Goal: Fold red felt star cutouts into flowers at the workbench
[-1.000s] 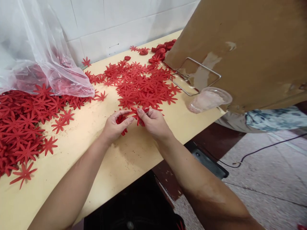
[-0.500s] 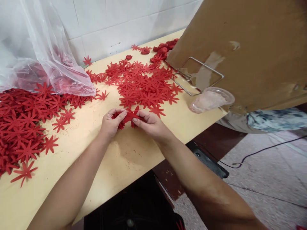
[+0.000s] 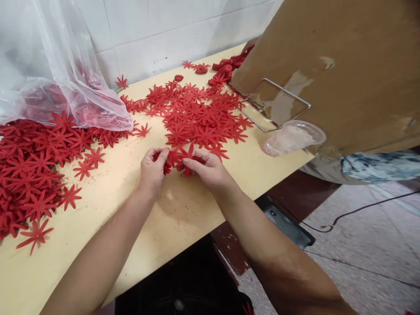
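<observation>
Together, both hands were working one small bunch of red flower cutouts (image 3: 177, 159) held just above the worktop (image 3: 183, 214), at the near edge of the spread of loose cutouts (image 3: 197, 116). The left hand (image 3: 152, 173) had its fingers curled shut over the left part of the bunch, thumb and forefinger pinching it; the right hand (image 3: 210, 170) pinched the right part, its forefinger laid along the petals. Judging from the grip, the step in hand was the gathering or layering of a few cutouts into one stack, mid-way rather than finished, since petals stuck out unevenly between the fingers. The next move would call for a steady pinch from one hand while the other shifted or pressed the petals, with care not to crease them.

The cutouts were flat, thin, bright red, each with many narrow pointed petals around a small centre; how many were in the bunch could not be told. A larger heap (image 3: 29, 170) lay well to the left, partly under a clear plastic bag (image 3: 55, 83).
</observation>
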